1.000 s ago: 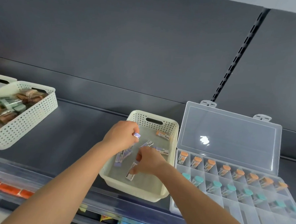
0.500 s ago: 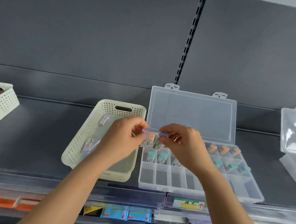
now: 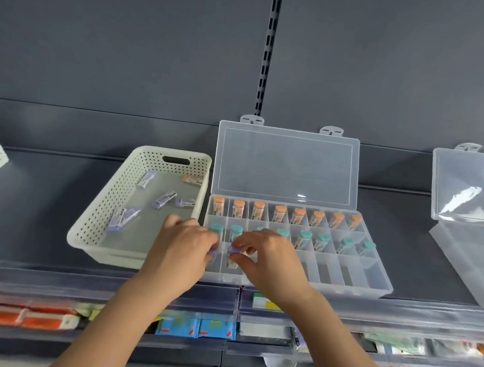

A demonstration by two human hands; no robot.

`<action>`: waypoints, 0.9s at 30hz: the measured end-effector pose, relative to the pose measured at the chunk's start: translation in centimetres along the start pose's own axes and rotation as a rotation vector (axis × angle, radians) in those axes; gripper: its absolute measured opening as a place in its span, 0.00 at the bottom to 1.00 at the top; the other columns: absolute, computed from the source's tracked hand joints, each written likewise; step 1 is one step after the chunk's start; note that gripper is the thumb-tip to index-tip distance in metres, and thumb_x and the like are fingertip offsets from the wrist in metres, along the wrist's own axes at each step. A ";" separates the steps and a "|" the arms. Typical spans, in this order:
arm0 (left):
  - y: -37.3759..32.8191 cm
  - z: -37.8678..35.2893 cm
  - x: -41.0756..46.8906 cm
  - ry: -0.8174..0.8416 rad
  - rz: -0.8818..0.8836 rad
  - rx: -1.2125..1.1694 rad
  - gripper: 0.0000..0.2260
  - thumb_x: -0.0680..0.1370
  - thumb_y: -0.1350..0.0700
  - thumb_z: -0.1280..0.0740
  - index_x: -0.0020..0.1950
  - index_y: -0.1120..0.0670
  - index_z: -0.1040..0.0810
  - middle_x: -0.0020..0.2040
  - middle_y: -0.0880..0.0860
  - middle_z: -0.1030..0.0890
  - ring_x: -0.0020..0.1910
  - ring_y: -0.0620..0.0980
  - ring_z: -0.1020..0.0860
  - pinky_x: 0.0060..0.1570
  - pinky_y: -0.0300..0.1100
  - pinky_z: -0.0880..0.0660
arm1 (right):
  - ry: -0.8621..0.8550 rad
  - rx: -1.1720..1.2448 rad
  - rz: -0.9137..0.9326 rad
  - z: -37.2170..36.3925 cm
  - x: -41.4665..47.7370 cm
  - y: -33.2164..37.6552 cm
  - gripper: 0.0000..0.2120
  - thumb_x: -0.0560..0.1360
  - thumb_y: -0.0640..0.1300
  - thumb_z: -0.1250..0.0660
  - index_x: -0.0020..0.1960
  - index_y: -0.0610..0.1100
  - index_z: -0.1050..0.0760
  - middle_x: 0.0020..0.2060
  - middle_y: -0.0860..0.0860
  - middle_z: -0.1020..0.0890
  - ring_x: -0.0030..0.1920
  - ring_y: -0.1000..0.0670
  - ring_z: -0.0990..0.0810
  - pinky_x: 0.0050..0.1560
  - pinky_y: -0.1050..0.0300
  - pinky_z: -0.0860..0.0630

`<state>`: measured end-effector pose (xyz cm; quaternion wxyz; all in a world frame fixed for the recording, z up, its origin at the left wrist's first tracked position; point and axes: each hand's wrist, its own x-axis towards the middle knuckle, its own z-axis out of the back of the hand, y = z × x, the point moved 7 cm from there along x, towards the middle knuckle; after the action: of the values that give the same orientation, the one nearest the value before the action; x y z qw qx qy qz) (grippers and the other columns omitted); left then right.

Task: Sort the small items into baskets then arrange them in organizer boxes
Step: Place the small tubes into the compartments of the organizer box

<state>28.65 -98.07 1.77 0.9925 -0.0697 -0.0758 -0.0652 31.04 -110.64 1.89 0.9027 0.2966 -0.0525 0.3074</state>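
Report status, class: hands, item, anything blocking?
Left hand, right hand each pinching a purple-capped tube at organizer box front row. More tubes in basket. Nothing blocking.

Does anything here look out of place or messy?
One orange-capped tube lies in the basket among purple-capped tubes, the only one of its colour there. Nothing looks spilled or damaged.

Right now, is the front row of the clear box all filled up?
No, in the organizer box, the front-row compartments beyond the right hand hold nothing.
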 end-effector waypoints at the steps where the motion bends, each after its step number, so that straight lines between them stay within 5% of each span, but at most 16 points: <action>1: 0.1 -0.3 -0.1 0.011 0.009 0.008 0.04 0.77 0.49 0.34 0.50 0.44 0.21 0.47 0.42 0.19 0.50 0.43 0.26 0.53 0.42 0.41 | 0.000 -0.016 0.010 -0.3 0.0 0.0 0.06 0.73 0.46 0.29 0.49 0.47 0.17 0.43 0.52 0.16 0.43 0.53 0.21 0.45 0.57 0.22; 20: 1.0 -1.9 -0.4 -0.047 -0.008 -0.014 0.02 0.74 0.49 0.30 0.43 0.46 0.19 0.42 0.41 0.19 0.48 0.44 0.26 0.55 0.43 0.48 | 0.082 -0.165 -0.013 -2.3 0.4 -1.0 0.08 0.75 0.51 0.33 0.49 0.49 0.19 0.46 0.54 0.19 0.48 0.53 0.27 0.52 0.61 0.27; 27: 0.9 -1.4 -0.6 -0.072 -0.042 0.004 0.08 0.75 0.45 0.33 0.50 0.45 0.20 0.47 0.40 0.19 0.54 0.44 0.27 0.59 0.45 0.49 | 0.116 -0.168 -0.016 -2.3 0.8 -1.1 0.10 0.73 0.53 0.31 0.51 0.51 0.19 0.48 0.55 0.19 0.51 0.54 0.28 0.53 0.58 0.26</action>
<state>28.35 -97.32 0.17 0.9877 -0.0686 -0.1132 -0.0831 32.09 -109.59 -0.33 0.9282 0.2020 -0.0234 0.3115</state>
